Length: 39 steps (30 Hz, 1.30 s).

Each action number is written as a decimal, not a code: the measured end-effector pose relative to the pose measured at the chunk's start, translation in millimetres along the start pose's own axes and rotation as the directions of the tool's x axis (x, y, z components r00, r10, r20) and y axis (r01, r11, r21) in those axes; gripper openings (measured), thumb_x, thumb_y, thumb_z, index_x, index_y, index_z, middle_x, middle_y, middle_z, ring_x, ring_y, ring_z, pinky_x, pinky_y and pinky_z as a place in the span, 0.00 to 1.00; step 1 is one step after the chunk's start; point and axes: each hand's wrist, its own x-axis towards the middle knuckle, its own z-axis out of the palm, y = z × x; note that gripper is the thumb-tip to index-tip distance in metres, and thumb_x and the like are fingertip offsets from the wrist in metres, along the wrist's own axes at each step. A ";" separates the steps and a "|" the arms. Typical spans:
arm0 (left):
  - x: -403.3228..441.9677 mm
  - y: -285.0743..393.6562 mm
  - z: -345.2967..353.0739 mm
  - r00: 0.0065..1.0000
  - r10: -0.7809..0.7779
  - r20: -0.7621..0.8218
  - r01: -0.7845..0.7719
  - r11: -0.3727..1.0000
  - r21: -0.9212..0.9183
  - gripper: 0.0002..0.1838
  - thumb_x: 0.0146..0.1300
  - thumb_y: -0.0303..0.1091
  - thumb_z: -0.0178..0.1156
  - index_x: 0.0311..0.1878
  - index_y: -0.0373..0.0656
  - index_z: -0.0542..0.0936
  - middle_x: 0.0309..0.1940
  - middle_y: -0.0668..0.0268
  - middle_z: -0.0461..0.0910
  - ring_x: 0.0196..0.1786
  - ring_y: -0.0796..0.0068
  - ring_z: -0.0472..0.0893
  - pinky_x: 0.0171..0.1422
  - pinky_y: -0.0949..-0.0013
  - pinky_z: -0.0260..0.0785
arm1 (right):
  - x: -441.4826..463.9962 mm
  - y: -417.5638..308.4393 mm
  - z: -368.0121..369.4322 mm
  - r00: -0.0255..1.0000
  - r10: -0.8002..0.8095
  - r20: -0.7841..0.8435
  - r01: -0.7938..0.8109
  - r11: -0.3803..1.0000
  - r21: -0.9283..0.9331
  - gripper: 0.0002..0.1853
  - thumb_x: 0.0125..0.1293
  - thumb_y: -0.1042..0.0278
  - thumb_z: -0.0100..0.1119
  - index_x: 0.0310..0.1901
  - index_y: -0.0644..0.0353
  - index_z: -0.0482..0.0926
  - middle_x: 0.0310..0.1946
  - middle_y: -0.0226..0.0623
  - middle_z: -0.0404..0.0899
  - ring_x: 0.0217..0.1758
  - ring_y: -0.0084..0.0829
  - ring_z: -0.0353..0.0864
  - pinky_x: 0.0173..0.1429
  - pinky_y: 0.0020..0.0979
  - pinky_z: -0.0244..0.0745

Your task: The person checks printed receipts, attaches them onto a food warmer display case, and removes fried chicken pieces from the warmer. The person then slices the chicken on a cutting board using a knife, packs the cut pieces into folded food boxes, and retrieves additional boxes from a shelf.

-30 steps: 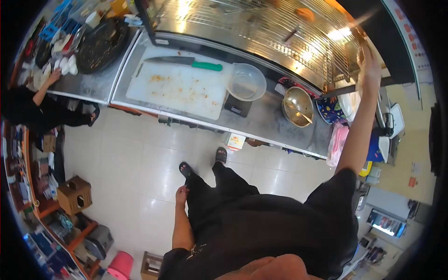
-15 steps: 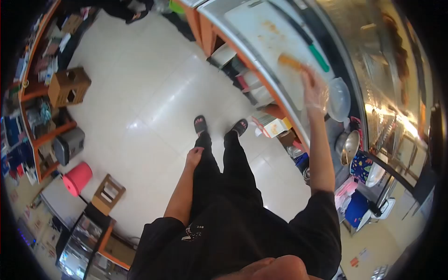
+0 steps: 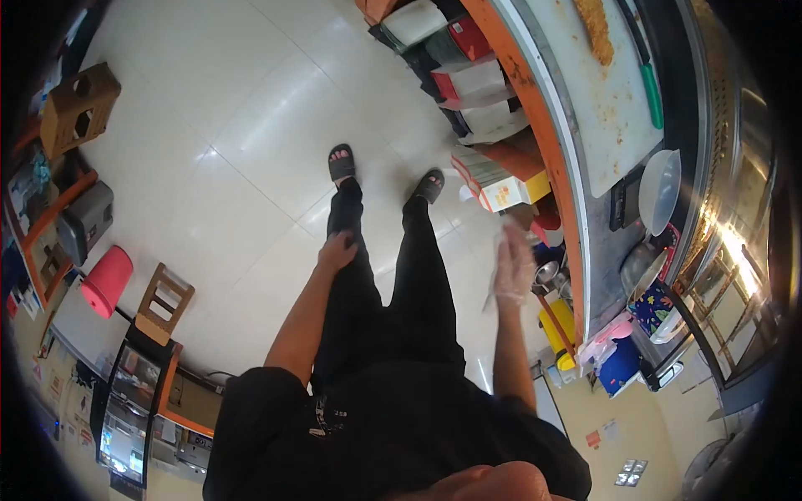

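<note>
My right hand (image 3: 511,267), in a clear plastic glove, hangs beside the counter, a little blurred. Its fingers are stretched out and I see nothing held in it. My left hand (image 3: 337,251) is bare and rests near my left thigh, fingers curled in, with nothing visible in them. On the white cutting board (image 3: 614,134), a long golden breaded piece (image 3: 595,33) lies among crumbs. A knife with a green handle (image 3: 652,96) lies along the board's right edge. Next to the board's near end is a translucent plastic bowl (image 3: 660,192), apart from both hands.
Boxes, one of them yellow and white (image 3: 510,194), fill the shelf under the counter. A metal bowl (image 3: 643,271) sits farther along the counter. Across the tiled floor (image 3: 267,159) are a pink bin (image 3: 107,281), a grey bin (image 3: 86,221) and brown stools (image 3: 164,304).
My right hand has let go of the breaded piece and moved from the board down beside the counter. The view has shifted along the counter, and my left hand stays by my thigh.
</note>
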 end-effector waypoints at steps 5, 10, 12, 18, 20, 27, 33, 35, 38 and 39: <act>86.5 169.7 87.9 0.924 0.379 0.045 -0.367 0.915 -0.169 0.25 0.60 0.40 0.63 0.60 0.44 0.77 0.56 0.55 0.78 0.62 0.56 0.75 0.66 0.57 0.68 | -85.2 128.6 -4.3 0.792 0.598 0.126 -0.596 0.711 0.373 0.18 0.71 0.64 0.59 0.57 0.64 0.77 0.55 0.38 0.79 0.56 0.27 0.78 0.60 0.30 0.73; 99.4 369.2 160.4 0.835 0.537 -0.122 -0.537 0.843 0.034 0.46 0.48 0.49 0.71 0.71 0.52 0.65 0.68 0.49 0.64 0.70 0.48 0.65 0.70 0.48 0.63 | -110.4 202.1 -56.4 0.774 0.619 0.134 -0.616 0.686 0.387 0.20 0.71 0.62 0.59 0.60 0.62 0.75 0.56 0.36 0.79 0.56 0.28 0.78 0.59 0.31 0.74; 113.4 409.7 204.8 0.788 0.587 -0.184 -0.547 0.806 0.227 0.46 0.49 0.55 0.68 0.72 0.51 0.65 0.70 0.48 0.61 0.73 0.45 0.61 0.69 0.38 0.60 | -116.1 224.5 -81.4 0.765 0.636 0.099 -0.620 0.686 0.382 0.20 0.72 0.62 0.59 0.61 0.62 0.75 0.57 0.36 0.78 0.56 0.28 0.78 0.59 0.31 0.74; 177.4 432.1 264.6 0.841 0.530 0.108 -0.538 0.803 0.255 0.47 0.51 0.58 0.66 0.74 0.54 0.64 0.75 0.52 0.55 0.77 0.46 0.52 0.73 0.31 0.50 | -150.8 274.7 -134.1 0.709 0.705 0.029 -0.653 0.640 0.404 0.25 0.71 0.56 0.59 0.62 0.63 0.73 0.55 0.37 0.78 0.55 0.29 0.78 0.58 0.33 0.75; 180.5 430.7 265.5 0.842 0.524 0.127 -0.538 0.798 0.272 0.46 0.51 0.57 0.65 0.74 0.54 0.63 0.75 0.52 0.55 0.77 0.46 0.53 0.73 0.32 0.51 | -155.8 283.6 -138.7 0.685 0.726 0.051 -0.666 0.598 0.446 0.24 0.71 0.56 0.59 0.62 0.63 0.74 0.55 0.37 0.78 0.55 0.29 0.78 0.58 0.33 0.75; 177.3 432.1 268.4 0.844 0.508 0.172 -0.535 0.784 0.314 0.46 0.53 0.56 0.64 0.74 0.53 0.61 0.74 0.54 0.56 0.76 0.48 0.55 0.73 0.36 0.52 | -156.7 292.5 -125.5 0.709 0.670 0.221 -0.670 0.541 0.508 0.23 0.70 0.56 0.60 0.62 0.59 0.75 0.57 0.35 0.77 0.55 0.28 0.77 0.57 0.33 0.75; 184.2 448.1 293.2 0.846 0.501 0.182 -0.532 0.775 0.340 0.45 0.54 0.54 0.62 0.75 0.52 0.60 0.74 0.55 0.57 0.75 0.49 0.57 0.74 0.40 0.53 | -145.7 307.5 -114.6 0.766 0.611 0.199 -0.620 0.620 0.480 0.21 0.71 0.57 0.58 0.61 0.59 0.77 0.57 0.36 0.77 0.57 0.28 0.76 0.59 0.29 0.73; 184.1 447.6 297.4 0.846 0.500 0.185 -0.532 0.773 0.345 0.45 0.54 0.54 0.62 0.75 0.52 0.59 0.73 0.55 0.58 0.74 0.50 0.58 0.74 0.41 0.53 | -143.3 304.9 -116.1 0.756 0.622 0.203 -0.635 0.623 0.457 0.21 0.71 0.58 0.57 0.60 0.60 0.77 0.57 0.38 0.78 0.57 0.29 0.76 0.59 0.30 0.73; 182.4 446.1 298.9 0.840 0.508 0.191 -0.542 0.767 0.343 0.45 0.55 0.53 0.61 0.75 0.51 0.59 0.73 0.56 0.58 0.74 0.50 0.59 0.74 0.43 0.54 | -145.5 309.0 -117.6 0.761 0.609 0.225 -0.643 0.659 0.390 0.21 0.72 0.57 0.57 0.60 0.60 0.77 0.57 0.39 0.77 0.58 0.32 0.77 0.60 0.31 0.74; 182.2 444.4 297.1 0.839 0.509 0.191 -0.543 0.765 0.345 0.45 0.55 0.53 0.61 0.75 0.51 0.58 0.73 0.56 0.58 0.74 0.51 0.59 0.74 0.44 0.54 | -145.4 312.3 -117.1 0.751 0.615 0.240 -0.656 0.656 0.373 0.21 0.72 0.57 0.57 0.61 0.59 0.77 0.58 0.39 0.77 0.58 0.32 0.76 0.60 0.32 0.74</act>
